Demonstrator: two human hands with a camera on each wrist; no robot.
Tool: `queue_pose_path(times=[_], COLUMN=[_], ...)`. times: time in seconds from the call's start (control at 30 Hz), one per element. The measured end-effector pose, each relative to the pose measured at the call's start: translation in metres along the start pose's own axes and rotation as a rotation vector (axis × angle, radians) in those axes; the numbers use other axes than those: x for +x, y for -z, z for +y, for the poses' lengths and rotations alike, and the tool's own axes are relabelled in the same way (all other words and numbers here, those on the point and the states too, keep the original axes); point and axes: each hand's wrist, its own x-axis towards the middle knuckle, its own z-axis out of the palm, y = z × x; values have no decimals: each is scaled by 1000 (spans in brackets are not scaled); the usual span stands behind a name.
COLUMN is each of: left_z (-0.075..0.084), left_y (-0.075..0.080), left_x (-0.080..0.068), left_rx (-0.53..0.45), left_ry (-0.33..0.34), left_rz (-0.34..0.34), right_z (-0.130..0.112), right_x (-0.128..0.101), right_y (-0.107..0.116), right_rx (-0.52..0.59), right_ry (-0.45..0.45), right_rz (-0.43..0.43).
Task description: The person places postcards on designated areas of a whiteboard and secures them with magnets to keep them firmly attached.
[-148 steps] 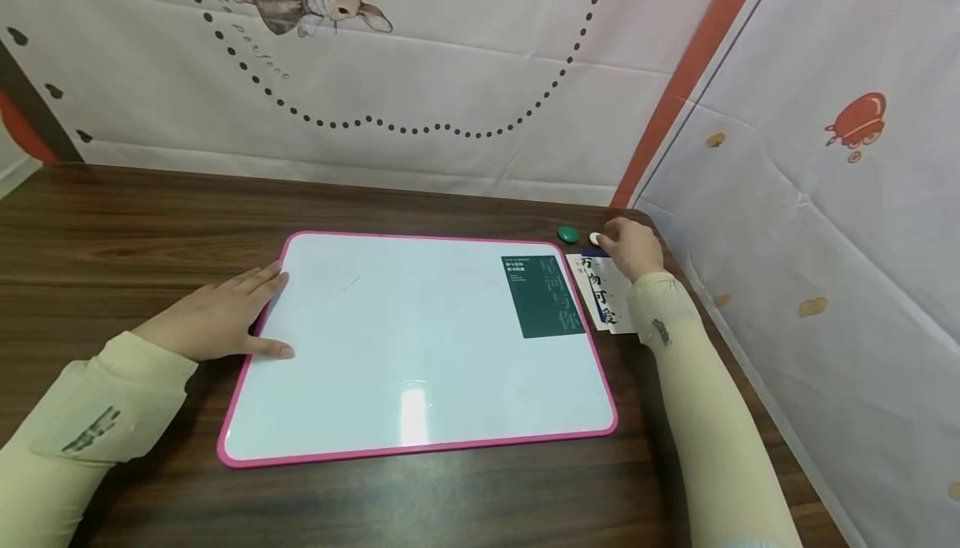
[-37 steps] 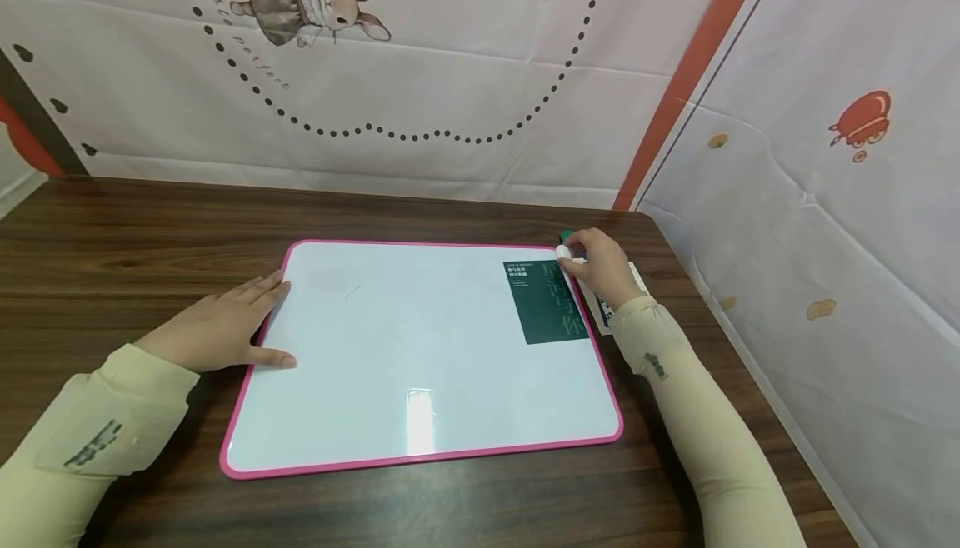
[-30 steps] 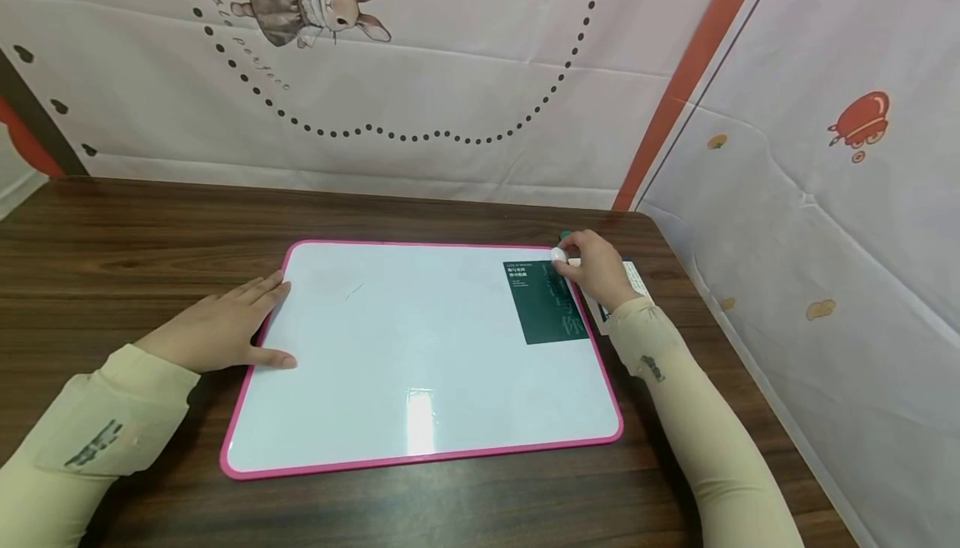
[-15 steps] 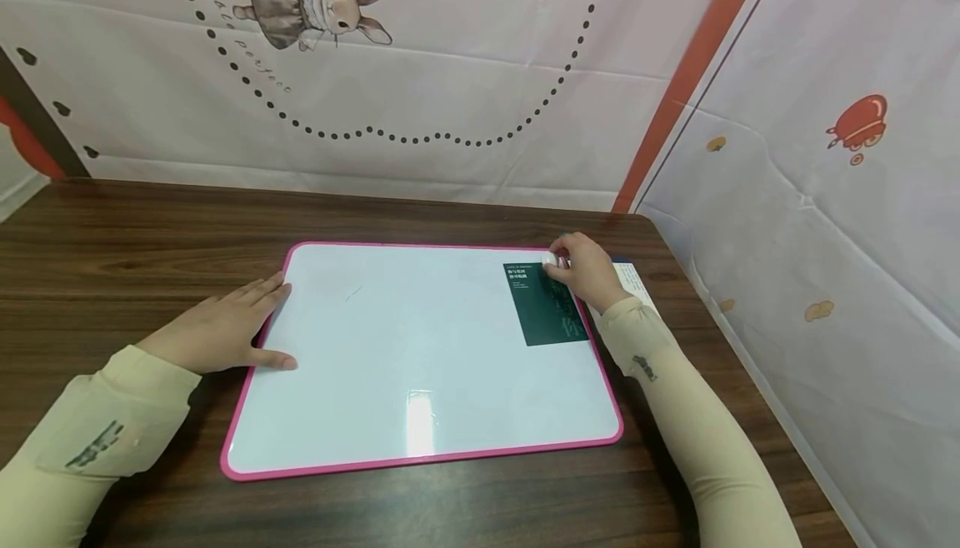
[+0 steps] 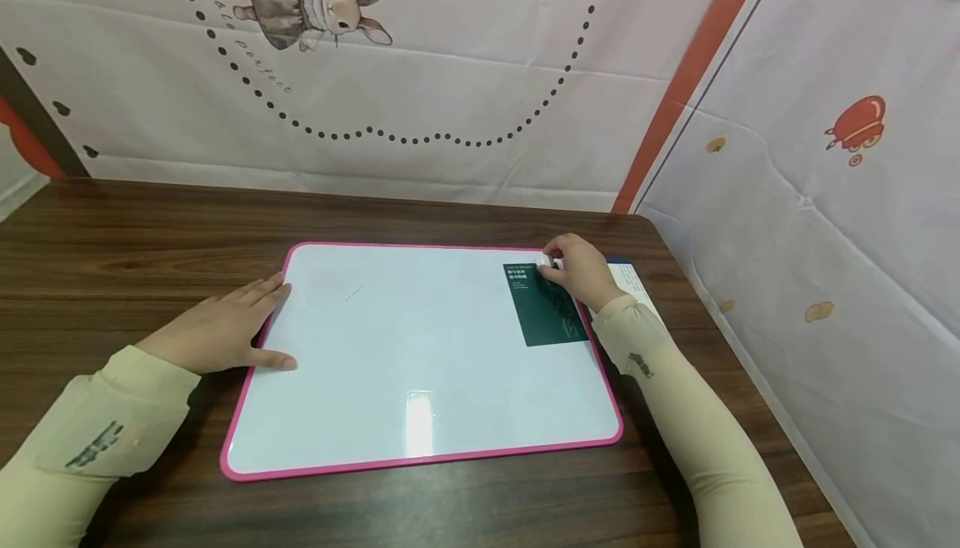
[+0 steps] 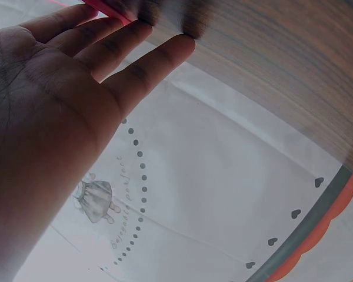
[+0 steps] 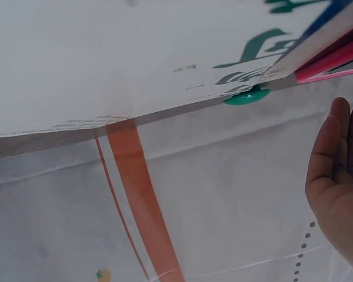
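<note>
A whiteboard [image 5: 390,340] with a pink frame lies flat on the wooden table. My left hand [image 5: 217,327] rests on its left edge, fingers straight and thumb on the white surface. Near the top right corner of the board lies a dark green card [image 5: 536,323] with pale print. My right hand [image 5: 587,273] pinches a round white magnet [image 5: 543,261] between thumb and fingers, right at the card's top edge. In the right wrist view the right hand [image 7: 341,182] shows only in part, and the magnet is hidden.
White printed cards [image 5: 636,288] lie on the table right of the board, partly under the right forearm. A round green magnet [image 7: 247,97] shows beyond them in the right wrist view. A printed cloth [image 5: 450,57] hangs behind the table and along its right side.
My right hand picked up the white magnet from beside the green one and carried it left onto the green card's top edge. The left hand stays on the board's edge.
</note>
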Motion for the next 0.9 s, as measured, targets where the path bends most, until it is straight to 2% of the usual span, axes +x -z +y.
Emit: queue_pose_path(times=[0.23, 0.9], left_z=[1, 0], left_y=[0, 0], left_x=[0, -1], left_rx=[2, 2], left_ry=[5, -3], left_rz=[-2, 12], right_z=[-1, -3], right_x=[3, 11], right_y=[-3, -9], right_rx=[10, -58], right_ry=[-15, -12], right_rz=[-11, -36])
